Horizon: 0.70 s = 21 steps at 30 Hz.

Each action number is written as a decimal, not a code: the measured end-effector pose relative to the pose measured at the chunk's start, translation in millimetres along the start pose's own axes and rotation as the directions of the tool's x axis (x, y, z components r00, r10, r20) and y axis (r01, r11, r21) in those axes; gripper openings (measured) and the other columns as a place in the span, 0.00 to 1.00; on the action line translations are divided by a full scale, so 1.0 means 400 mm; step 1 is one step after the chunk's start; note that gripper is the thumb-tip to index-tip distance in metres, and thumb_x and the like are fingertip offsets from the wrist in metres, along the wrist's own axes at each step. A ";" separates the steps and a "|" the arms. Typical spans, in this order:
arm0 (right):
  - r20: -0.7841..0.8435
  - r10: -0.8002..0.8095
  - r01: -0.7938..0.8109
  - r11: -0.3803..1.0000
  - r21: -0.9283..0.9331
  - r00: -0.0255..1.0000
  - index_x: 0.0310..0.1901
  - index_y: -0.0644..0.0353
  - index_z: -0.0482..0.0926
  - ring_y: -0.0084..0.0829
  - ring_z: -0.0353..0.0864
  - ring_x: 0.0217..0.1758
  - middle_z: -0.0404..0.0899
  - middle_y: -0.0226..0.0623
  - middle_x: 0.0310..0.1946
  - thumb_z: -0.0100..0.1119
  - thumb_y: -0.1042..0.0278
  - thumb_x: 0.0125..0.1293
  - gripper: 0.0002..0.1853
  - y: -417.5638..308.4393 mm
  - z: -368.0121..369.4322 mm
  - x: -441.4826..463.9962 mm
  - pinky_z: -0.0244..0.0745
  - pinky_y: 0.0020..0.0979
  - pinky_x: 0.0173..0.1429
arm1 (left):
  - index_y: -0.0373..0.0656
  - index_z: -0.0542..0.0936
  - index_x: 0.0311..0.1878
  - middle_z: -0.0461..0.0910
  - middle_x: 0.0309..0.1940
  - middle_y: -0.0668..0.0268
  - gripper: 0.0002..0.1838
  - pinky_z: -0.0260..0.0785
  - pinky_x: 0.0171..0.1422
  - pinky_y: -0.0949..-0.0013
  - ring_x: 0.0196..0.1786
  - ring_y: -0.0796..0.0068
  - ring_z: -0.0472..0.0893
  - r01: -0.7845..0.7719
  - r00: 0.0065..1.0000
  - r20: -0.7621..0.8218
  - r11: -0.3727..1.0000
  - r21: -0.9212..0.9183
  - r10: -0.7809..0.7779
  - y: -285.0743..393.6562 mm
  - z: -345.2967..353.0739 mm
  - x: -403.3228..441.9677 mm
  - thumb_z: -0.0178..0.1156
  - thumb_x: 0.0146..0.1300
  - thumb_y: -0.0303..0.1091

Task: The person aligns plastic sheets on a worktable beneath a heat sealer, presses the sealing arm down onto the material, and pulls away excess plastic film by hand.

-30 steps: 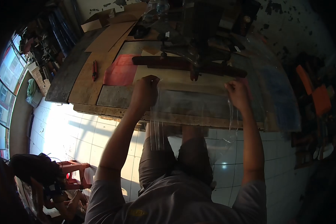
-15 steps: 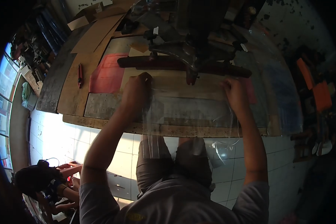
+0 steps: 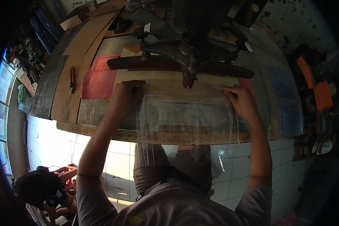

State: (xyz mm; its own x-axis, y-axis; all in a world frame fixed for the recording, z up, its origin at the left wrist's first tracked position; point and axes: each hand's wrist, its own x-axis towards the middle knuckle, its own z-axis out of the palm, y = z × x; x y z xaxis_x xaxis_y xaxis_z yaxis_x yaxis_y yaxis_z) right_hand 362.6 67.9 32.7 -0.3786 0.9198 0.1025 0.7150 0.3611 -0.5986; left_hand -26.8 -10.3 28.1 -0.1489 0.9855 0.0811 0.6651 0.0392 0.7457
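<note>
A clear plastic sheet (image 3: 184, 116) stretches between my hands and hangs over the table's front edge toward my lap. My left hand (image 3: 126, 96) pinches its upper left corner, beside a red sheet (image 3: 98, 79). At the upper right corner, my right hand (image 3: 243, 98) grips the plastic between thumb and fingers. Just beyond both hands is the dark press head (image 3: 188, 52) of a machine, with a long horizontal bar (image 3: 154, 64) above a pale yellowish sheet (image 3: 207, 77). Whether the plastic's far edge reaches beneath the bar, I cannot tell.
A red utility knife (image 3: 72, 80) lies on the wooden board at left. Cardboard (image 3: 88, 35) is stacked at the back left. Orange pieces (image 3: 323, 96) stand at the far right. Another person (image 3: 41, 188) sits low at the lower left.
Both hands still hold the plastic sheet. My left hand has shifted a little left and toward me, my right hand slightly toward me. The whole view has also moved slightly.
</note>
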 end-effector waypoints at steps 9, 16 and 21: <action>-0.079 -0.010 0.008 1.000 -0.023 0.997 0.56 0.62 0.88 0.46 0.89 0.53 0.88 0.51 0.50 0.62 0.70 0.76 0.13 0.004 0.009 0.040 0.80 0.37 0.58 | 0.33 0.84 0.57 0.88 0.39 0.53 0.14 0.78 0.49 0.63 0.41 0.68 0.87 -0.206 0.975 -0.059 0.973 0.105 0.213 -0.042 0.020 0.060 0.58 0.73 0.27; -0.142 -0.035 0.026 0.997 -0.069 0.989 0.56 0.60 0.89 0.42 0.89 0.52 0.88 0.47 0.50 0.63 0.70 0.76 0.12 0.024 0.012 0.055 0.80 0.36 0.56 | 0.35 0.85 0.56 0.86 0.35 0.53 0.14 0.76 0.44 0.62 0.34 0.65 0.85 -0.076 0.996 -0.044 0.996 0.048 0.078 -0.017 0.028 0.065 0.59 0.72 0.28; -0.131 0.016 -0.019 0.999 -0.027 0.991 0.54 0.60 0.89 0.42 0.89 0.49 0.88 0.46 0.48 0.64 0.71 0.75 0.11 0.017 0.012 0.055 0.80 0.35 0.54 | 0.36 0.87 0.51 0.86 0.33 0.46 0.13 0.77 0.44 0.56 0.36 0.51 0.87 -0.107 0.988 -0.103 0.991 0.083 0.115 -0.011 0.033 0.065 0.61 0.68 0.28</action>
State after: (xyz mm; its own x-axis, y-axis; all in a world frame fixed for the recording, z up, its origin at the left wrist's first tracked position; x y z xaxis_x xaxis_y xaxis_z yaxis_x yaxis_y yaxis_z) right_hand 356.3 89.9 27.1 -0.2868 0.9376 0.1965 0.7377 0.3470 -0.5790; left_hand -23.8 17.2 18.2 -0.1459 0.9612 0.2340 0.7359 -0.0527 0.6751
